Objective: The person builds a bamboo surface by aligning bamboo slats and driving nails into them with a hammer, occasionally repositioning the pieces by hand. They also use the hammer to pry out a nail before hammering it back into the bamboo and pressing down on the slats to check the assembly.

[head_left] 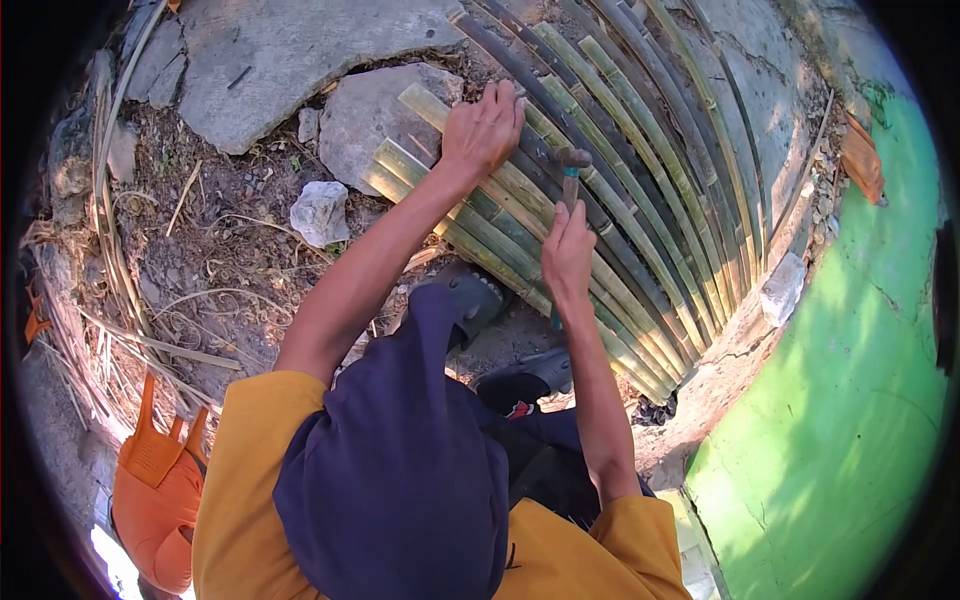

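Observation:
My left hand [484, 130] is closed over the upper part of the fanned-out bamboo strips [640, 170], its fingers bent at a dark strip; whatever they pinch is too small to make out. To its right, my right hand [568, 250] is wrapped round the handle of a hammer [572, 160]. The hammer's head is up, above the strips. Below the left wrist, several pale green bamboo strips [400, 165] stick out with cut ends. All the strips converge toward the lower right.
Flat concrete slabs [300, 50] and a white stone [320, 213] lie at the upper left. An orange plastic chair [160, 480] stands at the lower left. A green surface [830, 400] fills the right side, with another white stone [783, 290] beside it.

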Available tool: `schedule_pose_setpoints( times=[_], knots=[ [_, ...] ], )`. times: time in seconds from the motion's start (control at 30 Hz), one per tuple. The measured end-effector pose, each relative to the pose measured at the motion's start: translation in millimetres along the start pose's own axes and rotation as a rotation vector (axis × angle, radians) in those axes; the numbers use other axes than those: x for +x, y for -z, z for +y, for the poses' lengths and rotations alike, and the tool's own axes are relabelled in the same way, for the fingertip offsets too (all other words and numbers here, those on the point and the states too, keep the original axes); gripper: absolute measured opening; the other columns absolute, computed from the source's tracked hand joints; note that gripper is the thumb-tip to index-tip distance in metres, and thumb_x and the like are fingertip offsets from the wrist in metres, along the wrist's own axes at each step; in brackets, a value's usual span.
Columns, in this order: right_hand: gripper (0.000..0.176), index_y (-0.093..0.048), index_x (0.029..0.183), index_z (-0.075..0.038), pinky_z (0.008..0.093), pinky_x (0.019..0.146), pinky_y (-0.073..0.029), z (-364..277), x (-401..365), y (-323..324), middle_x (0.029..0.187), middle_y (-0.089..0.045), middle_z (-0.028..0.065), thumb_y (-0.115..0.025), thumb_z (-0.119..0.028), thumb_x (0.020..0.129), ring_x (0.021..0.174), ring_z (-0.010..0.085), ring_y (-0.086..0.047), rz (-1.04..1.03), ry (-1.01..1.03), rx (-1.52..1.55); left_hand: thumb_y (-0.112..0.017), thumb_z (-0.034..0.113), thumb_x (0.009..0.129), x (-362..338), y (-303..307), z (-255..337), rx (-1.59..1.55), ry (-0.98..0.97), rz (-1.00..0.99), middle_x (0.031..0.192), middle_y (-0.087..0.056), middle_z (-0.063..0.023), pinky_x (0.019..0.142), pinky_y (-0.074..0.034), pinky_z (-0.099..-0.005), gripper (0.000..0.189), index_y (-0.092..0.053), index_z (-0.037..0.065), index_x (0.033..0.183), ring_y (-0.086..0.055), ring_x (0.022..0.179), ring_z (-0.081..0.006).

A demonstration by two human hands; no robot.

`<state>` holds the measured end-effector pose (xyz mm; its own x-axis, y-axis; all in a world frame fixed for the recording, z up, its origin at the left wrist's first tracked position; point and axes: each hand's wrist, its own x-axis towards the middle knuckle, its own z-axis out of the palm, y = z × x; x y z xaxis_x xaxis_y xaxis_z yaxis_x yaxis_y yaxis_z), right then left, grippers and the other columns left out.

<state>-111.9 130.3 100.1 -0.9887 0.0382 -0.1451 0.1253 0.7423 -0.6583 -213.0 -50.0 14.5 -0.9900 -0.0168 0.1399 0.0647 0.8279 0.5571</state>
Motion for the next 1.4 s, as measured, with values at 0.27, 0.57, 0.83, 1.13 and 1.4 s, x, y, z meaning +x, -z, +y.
schedule_pose_setpoints(
  times=[0.27,0.57,0.83,1.13,1.4],
  knots=[
    [0.026,-0.053,0.105,-0.002,0.0397,0.051,-0.04,-46,-1,35,0.063,-0.054,0.0121,-0.047,-0.025,0.115,0.052,0.0257,-0.056,0.162,0.033,0.372,-0.049,0.03,0.111,0,-2,0,0.003,0.021,-0.03,0.092,-0.065,-0.0185,0.055,-0.054,-0.049,0.025,-0.05,0.006,0.104,-0.066,0.064,-0.0408],
    [0.025,-0.051,0.102,-0.002,0.0585,0.056,-0.041,-31,-10,17,0.068,-0.062,0.0288,-0.05,-0.025,0.112,0.069,0.0545,-0.063,-0.111,-0.14,0.15,-0.05,0.031,0.11,0,-2,2,-0.009,0.042,-0.025,0.092,-0.066,-0.0186,0.055,-0.054,-0.0514,0.024,-0.05,0.007,0.106,-0.068,0.067,-0.0425],
    [0.023,-0.052,0.102,-0.003,0.0603,0.053,-0.042,-2,-19,-8,0.064,-0.06,0.0266,-0.052,-0.024,0.111,0.063,0.0528,-0.063,-0.143,-0.036,-0.168,-0.05,0.033,0.109,3,-1,6,0.023,0.035,-0.057,0.091,-0.067,-0.0175,0.056,-0.058,-0.0483,0.028,-0.051,0.005,0.103,-0.07,0.066,-0.0385],
    [0.031,-0.058,0.1,0.003,0.0601,0.06,-0.043,-18,-3,1,0.068,-0.061,0.0313,-0.052,-0.026,0.111,0.07,0.0535,-0.065,-0.201,-0.087,-0.028,-0.052,0.027,0.109,5,1,1,-0.027,0.062,-0.072,0.095,-0.066,-0.0178,0.061,-0.054,-0.0504,0.022,-0.051,0.007,0.104,-0.068,0.072,-0.0413],
    [0.041,-0.055,0.094,-0.004,0.0349,0.049,-0.034,32,-4,82,0.062,-0.044,0.0037,-0.05,-0.04,0.114,0.052,0.0147,-0.043,0.0,-0.227,0.252,-0.058,0.034,0.107,-13,58,-22,0.146,-0.226,0.096,0.094,-0.065,-0.0103,0.096,-0.042,-0.0447,0.027,-0.062,0.008,0.099,-0.061,0.093,-0.0294]
  ],
)
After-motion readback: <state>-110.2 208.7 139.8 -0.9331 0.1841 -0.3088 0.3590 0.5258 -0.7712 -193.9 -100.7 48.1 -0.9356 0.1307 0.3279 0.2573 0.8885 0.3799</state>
